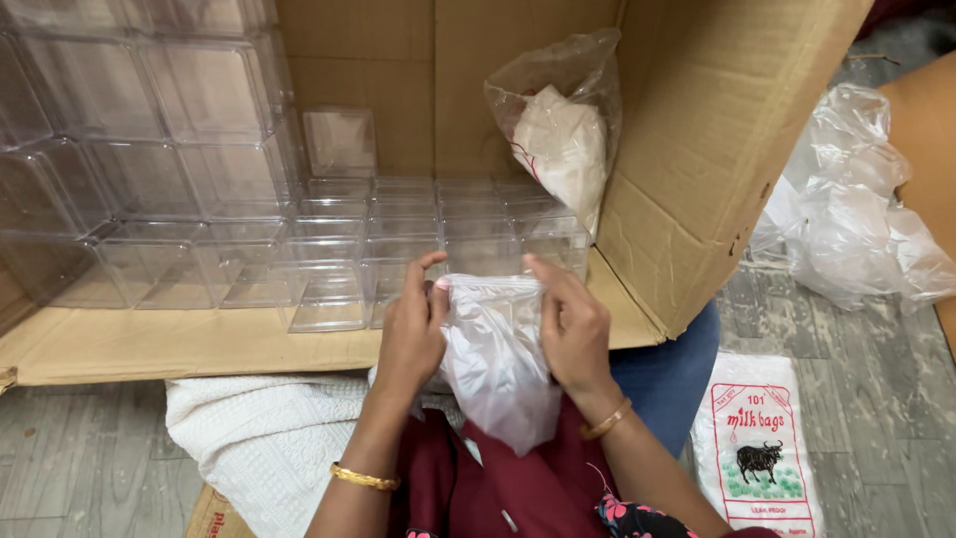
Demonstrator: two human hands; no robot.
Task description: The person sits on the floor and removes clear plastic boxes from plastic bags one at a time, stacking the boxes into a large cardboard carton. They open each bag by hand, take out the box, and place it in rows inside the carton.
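Observation:
My left hand (pixel 411 334) and my right hand (pixel 571 324) both pinch the top edge of a small clear plastic bag (pixel 495 364), held between them over my lap. The bag hangs down, wrinkled and whitish. Just beyond my hands lies a large open cardboard box (pixel 677 149) on its side, filled with several clear plastic square containers (pixel 199 149) stacked in rows. A single clear container (pixel 339 139) stands against the box's back wall.
A clear bag with white contents (pixel 560 130) leans inside the box at the right. Crumpled clear plastic (pixel 851 209) lies on the grey floor at right. A printed packet of bags (pixel 757 448) lies near my right knee. White cloth (pixel 269 438) rests by my left.

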